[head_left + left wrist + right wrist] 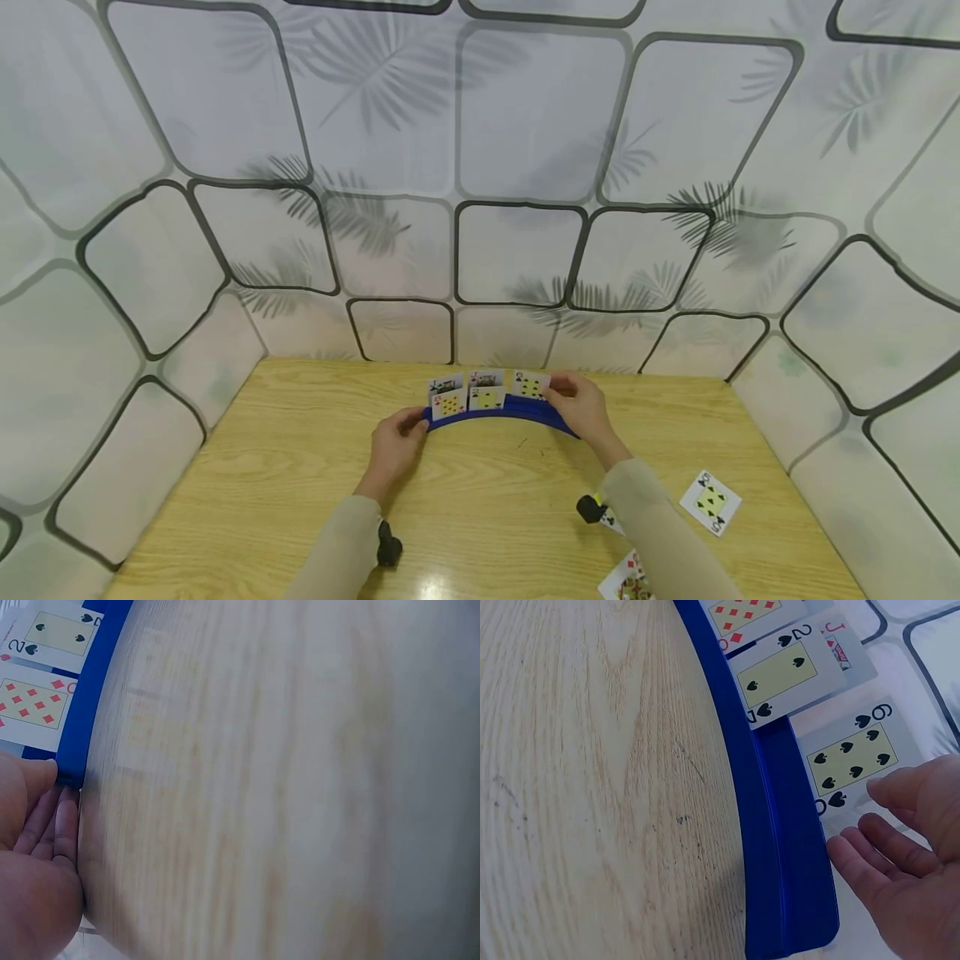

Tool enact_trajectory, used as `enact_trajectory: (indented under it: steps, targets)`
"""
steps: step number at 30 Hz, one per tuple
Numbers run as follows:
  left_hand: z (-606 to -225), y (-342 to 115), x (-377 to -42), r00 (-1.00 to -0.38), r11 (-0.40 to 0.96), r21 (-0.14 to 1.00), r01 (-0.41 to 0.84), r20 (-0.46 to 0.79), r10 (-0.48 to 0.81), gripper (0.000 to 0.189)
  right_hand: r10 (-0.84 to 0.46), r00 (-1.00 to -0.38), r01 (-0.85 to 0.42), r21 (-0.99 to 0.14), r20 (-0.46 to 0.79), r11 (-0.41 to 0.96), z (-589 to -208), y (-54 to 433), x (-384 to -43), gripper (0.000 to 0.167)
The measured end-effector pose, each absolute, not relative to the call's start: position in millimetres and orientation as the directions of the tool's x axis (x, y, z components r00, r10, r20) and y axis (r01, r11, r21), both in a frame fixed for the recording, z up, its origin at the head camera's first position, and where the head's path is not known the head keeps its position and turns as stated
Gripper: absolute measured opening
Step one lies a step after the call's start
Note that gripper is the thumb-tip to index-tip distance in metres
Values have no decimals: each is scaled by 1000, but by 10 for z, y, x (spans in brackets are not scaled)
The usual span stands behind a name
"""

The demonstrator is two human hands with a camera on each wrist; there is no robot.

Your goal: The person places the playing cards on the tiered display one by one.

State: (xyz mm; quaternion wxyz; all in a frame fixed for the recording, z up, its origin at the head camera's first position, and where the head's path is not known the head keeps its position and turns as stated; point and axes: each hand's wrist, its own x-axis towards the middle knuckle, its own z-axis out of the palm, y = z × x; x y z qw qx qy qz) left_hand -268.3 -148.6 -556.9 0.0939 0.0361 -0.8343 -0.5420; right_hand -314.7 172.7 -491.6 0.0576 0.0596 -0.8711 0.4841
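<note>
A curved blue card holder (517, 407) stands near the back of the wooden table. My left hand (395, 448) pinches its left end between thumb and fingers. At the right, my right hand (581, 408) holds the edge of a six of spades (853, 761), its thumb over the card's face. That card stands upright in the holder's rear part. Left of it, a two of spades (778, 675) and a diamonds card (34, 712) stand in front. Behind them rise two picture cards, partly covered; one shows a red J (840, 649).
A five of spades (711, 502) lies face up on the table at the right. Nearer, a red picture card (630, 579) and another card (611, 522) are partly hidden by my right sleeve. A patterned curtain (517, 250) closes the table's back and sides.
</note>
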Motion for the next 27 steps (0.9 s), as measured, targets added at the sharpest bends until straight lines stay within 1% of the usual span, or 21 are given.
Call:
enact_trajectory:
  steps: [8,12,20,27]
  targets:
    - [-5573,-1484,-2684,-980,406,913,42,116,-160,28,-55,-981,-187,-810,188,555,-4965,1878,-3091,26]
    - [-5570,-1483,-2682,-980,405,913,46,120,-159,28,-67,-984,-176,-806,168,565,-4963,1951,-3041,30]
    - [-5566,-1486,-2681,-981,409,911,44,118,-157,28,-79,-985,-168,-779,152,603,-4911,2076,-2873,32]
    - [-5554,-1487,-2682,-979,406,913,45,122,-165,28,-82,-987,-161,-776,141,609,-4876,2173,-2724,35]
